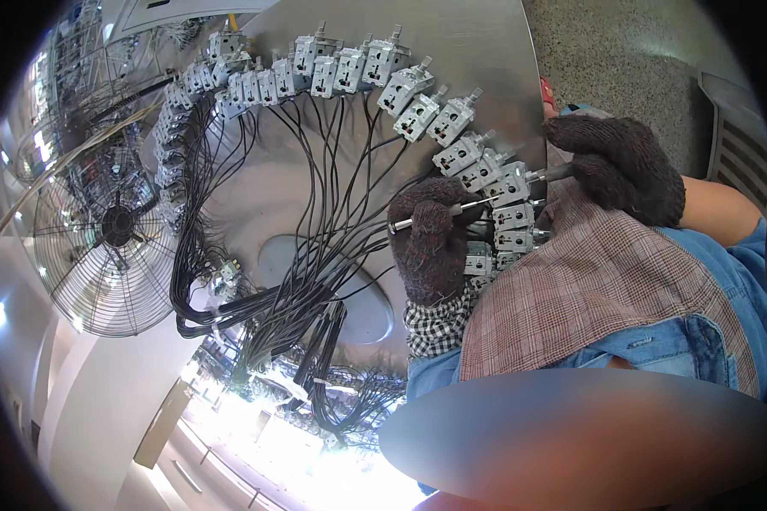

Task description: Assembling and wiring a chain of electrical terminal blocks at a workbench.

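Right of centre, the gloved left hand [432, 247] grips a rod [439, 215] against a switch [510, 186] the right hand [619, 167] pinches, ending a long arc of wired switches [315, 72].

Dark brown knitted gloves are worn on the left hand [432, 243] and right hand [619, 166], a black-and-white checked cuff [435, 326] is seen at six o'clock of the left glove, a brown plaid cloth [588, 281] is spread over blue denim [707, 332], and grey-white switch blocks [418, 106] are trailed by black wires [315, 247] across a silver-grey table [477, 43].
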The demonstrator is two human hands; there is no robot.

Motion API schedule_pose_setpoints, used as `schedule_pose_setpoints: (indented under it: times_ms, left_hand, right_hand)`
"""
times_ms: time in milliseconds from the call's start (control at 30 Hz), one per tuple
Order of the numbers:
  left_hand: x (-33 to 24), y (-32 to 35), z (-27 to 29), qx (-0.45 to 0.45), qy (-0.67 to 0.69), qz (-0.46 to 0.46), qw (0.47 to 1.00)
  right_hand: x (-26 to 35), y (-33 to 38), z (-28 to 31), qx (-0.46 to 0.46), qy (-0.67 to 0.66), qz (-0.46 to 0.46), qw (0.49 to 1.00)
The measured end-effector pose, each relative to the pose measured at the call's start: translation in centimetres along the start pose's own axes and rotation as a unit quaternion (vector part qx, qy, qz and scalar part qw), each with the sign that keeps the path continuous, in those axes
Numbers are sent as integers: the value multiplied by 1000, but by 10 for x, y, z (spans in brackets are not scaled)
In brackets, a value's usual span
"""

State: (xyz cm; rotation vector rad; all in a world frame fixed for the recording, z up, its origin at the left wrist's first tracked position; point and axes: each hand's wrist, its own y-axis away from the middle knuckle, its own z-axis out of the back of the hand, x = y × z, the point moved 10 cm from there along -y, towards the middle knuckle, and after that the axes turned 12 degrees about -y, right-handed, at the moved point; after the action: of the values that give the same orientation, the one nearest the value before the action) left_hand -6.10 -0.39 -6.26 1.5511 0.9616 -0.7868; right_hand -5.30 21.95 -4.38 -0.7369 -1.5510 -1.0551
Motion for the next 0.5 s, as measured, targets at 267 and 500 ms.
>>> schedule_pose_setpoints:
  times_ms: [267, 500]
  left_hand:
    - [-1, -1, 1, 11, 0, -16, 1000]
    - [-11, 1, -6, 42, -19, -42, 998]
  right_hand:
    - [13, 2, 2, -52, 35, 128, 990]
    - [-2, 0, -1, -35, -110, 31, 993]
